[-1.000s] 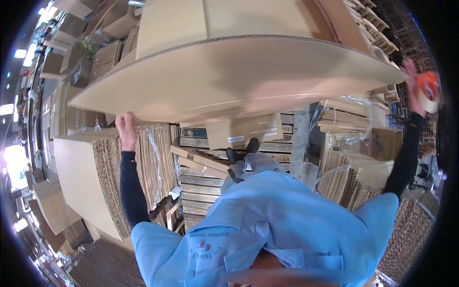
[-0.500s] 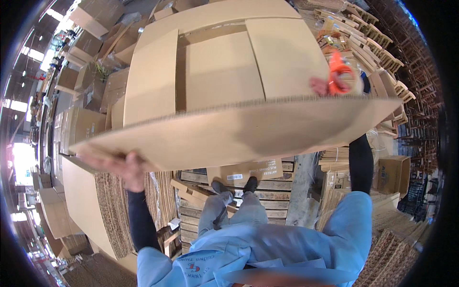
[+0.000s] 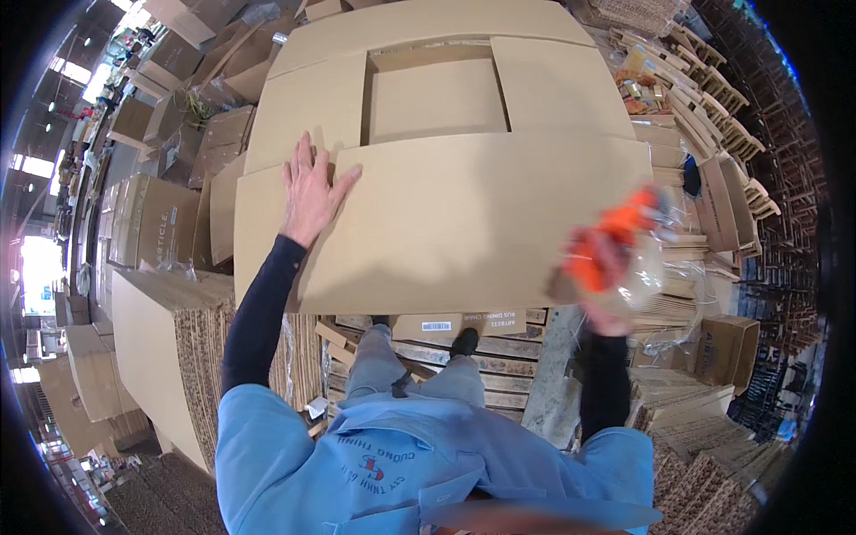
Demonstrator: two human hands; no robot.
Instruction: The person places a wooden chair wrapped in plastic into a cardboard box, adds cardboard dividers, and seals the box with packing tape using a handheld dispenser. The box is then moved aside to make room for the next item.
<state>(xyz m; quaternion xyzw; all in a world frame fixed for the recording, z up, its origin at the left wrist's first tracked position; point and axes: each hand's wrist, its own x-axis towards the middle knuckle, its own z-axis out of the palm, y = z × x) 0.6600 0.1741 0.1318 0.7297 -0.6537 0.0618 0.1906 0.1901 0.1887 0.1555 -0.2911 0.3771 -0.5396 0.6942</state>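
A large brown cardboard box (image 3: 428, 214) stands in front of me. Its flaps lie folded inward around a rectangular gap, through which an inner cardboard surface shows. My left hand (image 3: 312, 192) rests flat on the near flap, fingers spread, close to the gap's left corner. At the box's right edge, my right hand (image 3: 602, 267) grips an orange tape dispenser (image 3: 629, 218). Motion smears both the hand and the dispenser. A clear roll of tape (image 3: 644, 276) seems to hang beside the hand, though its outline is blurred.
Stacked flat cardboard (image 3: 174, 348) stands at the left, with more sheets (image 3: 704, 446) at the lower right. Wooden pallet slats (image 3: 508, 366) lie by my feet. An open carton (image 3: 727, 352) sits on the right; chair-like wooden frames (image 3: 722, 125) are piled beyond.
The near flap has folded down onto the box. My left hand has gone from its edge to its top, and my right hand with the dispenser has come nearer to me.
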